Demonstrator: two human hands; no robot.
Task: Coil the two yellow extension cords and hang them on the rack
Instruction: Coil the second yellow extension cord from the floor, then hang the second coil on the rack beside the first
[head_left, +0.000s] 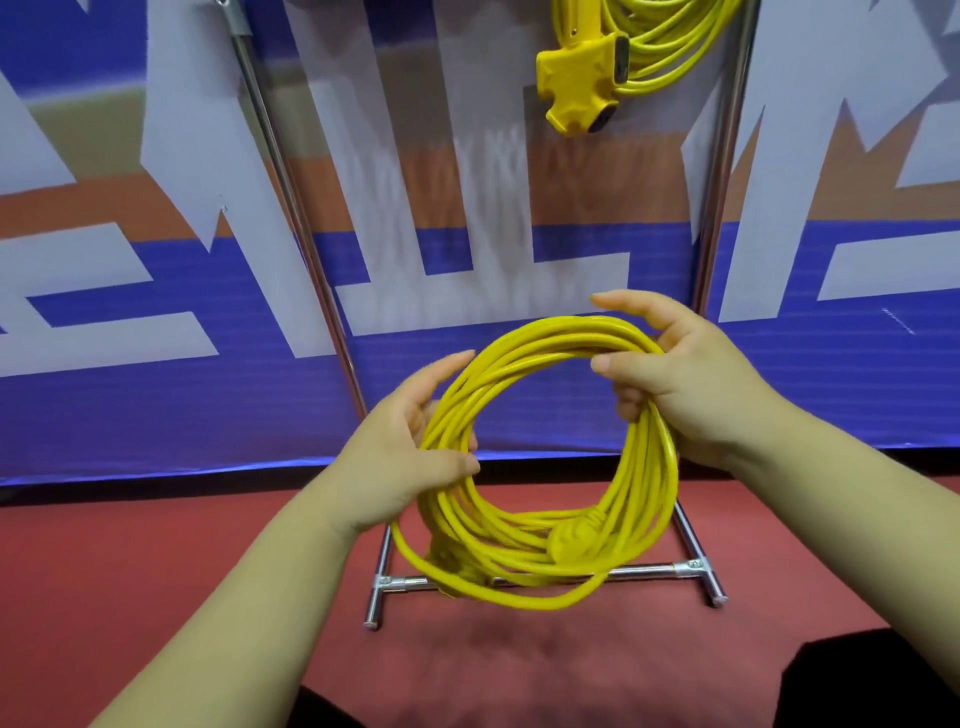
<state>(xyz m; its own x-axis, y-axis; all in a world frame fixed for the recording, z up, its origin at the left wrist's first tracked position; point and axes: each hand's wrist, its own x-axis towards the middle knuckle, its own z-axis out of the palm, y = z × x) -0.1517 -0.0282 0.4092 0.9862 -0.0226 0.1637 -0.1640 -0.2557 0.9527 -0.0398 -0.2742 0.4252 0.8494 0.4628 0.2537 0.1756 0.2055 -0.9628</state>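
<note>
Second cord (652, 488), fully coiled, centre frame: left hand (400, 457) and right hand (691, 384) each clasped round its loops. First cord (670, 47) hangs upper right on rack (644, 570). Step: hanging; next move probably lifts the coil intact.

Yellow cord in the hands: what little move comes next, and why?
Probably lift the coil up toward the rack top. The left hand and right hand grip it, it looks fully wound, and the other cord already hangs there.
</note>
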